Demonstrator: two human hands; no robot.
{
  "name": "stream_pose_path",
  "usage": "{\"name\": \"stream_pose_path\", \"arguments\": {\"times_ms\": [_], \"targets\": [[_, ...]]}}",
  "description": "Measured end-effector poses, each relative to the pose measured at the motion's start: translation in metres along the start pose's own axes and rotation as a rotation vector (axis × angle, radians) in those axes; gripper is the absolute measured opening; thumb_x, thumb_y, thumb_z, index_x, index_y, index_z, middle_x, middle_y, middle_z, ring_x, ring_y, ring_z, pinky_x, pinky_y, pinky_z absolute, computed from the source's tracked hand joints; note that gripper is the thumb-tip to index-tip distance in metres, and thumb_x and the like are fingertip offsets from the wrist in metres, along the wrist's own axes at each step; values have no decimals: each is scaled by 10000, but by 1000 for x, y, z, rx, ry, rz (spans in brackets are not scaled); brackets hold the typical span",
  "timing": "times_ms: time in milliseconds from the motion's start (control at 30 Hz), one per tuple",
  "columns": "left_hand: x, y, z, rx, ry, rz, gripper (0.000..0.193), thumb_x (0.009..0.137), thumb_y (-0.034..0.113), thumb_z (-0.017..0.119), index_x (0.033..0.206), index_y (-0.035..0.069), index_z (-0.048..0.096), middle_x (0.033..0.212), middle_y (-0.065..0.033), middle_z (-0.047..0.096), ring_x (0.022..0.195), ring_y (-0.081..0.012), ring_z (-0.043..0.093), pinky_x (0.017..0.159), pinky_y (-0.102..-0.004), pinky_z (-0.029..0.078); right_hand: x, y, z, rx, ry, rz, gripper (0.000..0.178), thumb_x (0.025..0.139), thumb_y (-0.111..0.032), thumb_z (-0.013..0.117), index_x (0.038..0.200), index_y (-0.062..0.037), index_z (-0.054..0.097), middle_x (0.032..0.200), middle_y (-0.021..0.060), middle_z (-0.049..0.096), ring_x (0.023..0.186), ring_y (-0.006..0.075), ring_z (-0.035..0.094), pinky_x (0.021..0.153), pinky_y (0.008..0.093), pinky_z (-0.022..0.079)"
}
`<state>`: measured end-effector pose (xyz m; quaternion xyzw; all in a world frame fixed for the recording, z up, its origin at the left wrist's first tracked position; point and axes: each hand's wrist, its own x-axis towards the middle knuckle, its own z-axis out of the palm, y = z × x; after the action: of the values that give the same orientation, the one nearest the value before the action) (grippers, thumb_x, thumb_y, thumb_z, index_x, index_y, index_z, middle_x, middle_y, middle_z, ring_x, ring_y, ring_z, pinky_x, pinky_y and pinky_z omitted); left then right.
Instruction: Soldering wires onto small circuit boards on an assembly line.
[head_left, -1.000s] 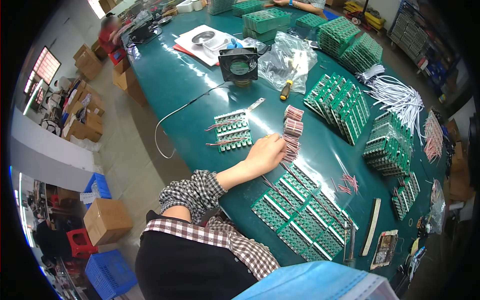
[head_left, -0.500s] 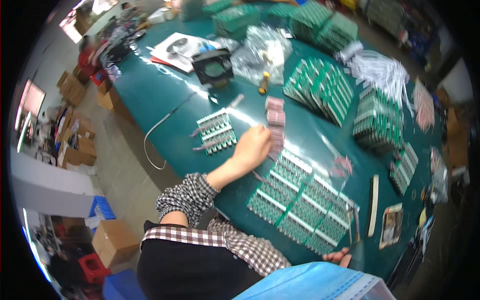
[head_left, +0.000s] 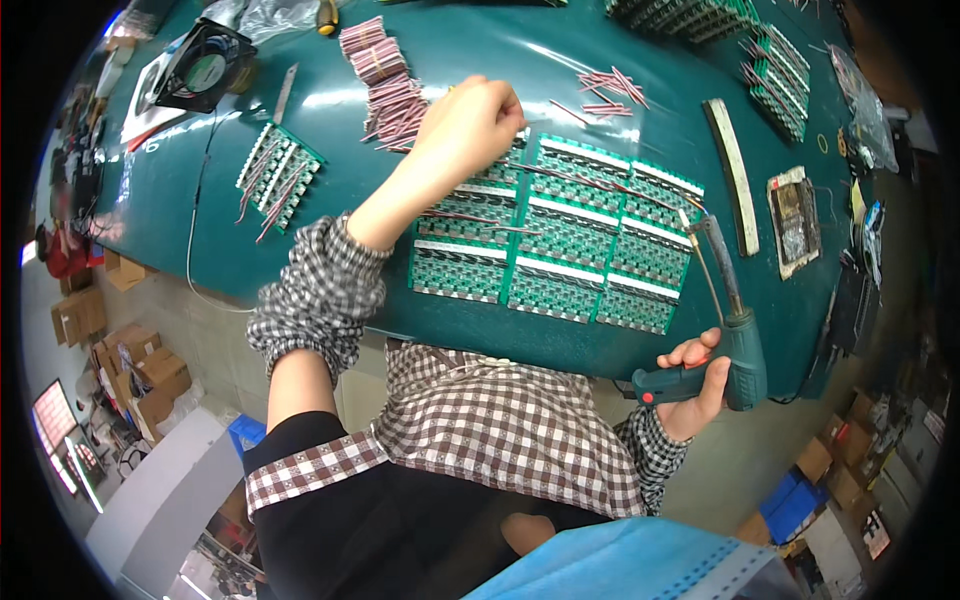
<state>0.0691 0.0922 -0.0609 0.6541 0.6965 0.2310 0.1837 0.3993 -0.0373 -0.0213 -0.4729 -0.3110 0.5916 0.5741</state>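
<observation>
My left hand [head_left: 468,125] is closed above the upper left of a panel of green circuit boards [head_left: 565,240], its fingertips curled out of sight. Whatever they pinch is hidden. Red and dark wires [head_left: 590,182] lie across the white strips of the boards. My right hand [head_left: 708,392] is wrapped round the handle of a dark green soldering gun [head_left: 745,365], right of the panel. Its metal tip and thin feed tube point up toward the panel's right edge. Beside my left wrist is a heap of short pink-red wires [head_left: 395,108], partly bundled.
A smaller wired board [head_left: 280,178] lies at left, near a black fan [head_left: 205,68] with a cord. Loose wires [head_left: 612,92] are scattered beyond the panel. On the right are a pale strip [head_left: 733,175], a grimy shallow tray [head_left: 795,222] and stacked boards [head_left: 782,80].
The view has swung toward the right. My left hand has gone from the pink wire bundles to over the boards. My right hand and the soldering gun now show much more fully.
</observation>
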Motion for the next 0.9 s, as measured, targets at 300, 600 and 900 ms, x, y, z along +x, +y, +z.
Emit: {"name": "stream_pose_path", "arguments": {"times_ms": [300,600,900], "targets": [[22,5,10,53,-82,128,183,807,206,700,848,34,652,855,-113,598,828,-286,617,739,-377,492,-9,-2,-11,-35,-2,36,393,970,-344,534,1156,0,488,818,42,566,743,154,572,646,327,546],[-18,27,-20,-228,20,302,93,887,76,647,918,-3,611,807,-49,627,718,-119,612,641,-248,478,-14,-2,-13,-115,13,70,415,976,-402,509,1167,-37,463,852,20,544,789,137,539,674,306,520],[-72,31,-9,-513,-267,-149,98,893,73,648,947,-8,640,812,-15,638,749,-58,593,671,-208,483,-18,3,-7,-46,-11,64,431,963,-361,532,1144,27,483,840,63,567,757,184,589,654,357,561]]}}
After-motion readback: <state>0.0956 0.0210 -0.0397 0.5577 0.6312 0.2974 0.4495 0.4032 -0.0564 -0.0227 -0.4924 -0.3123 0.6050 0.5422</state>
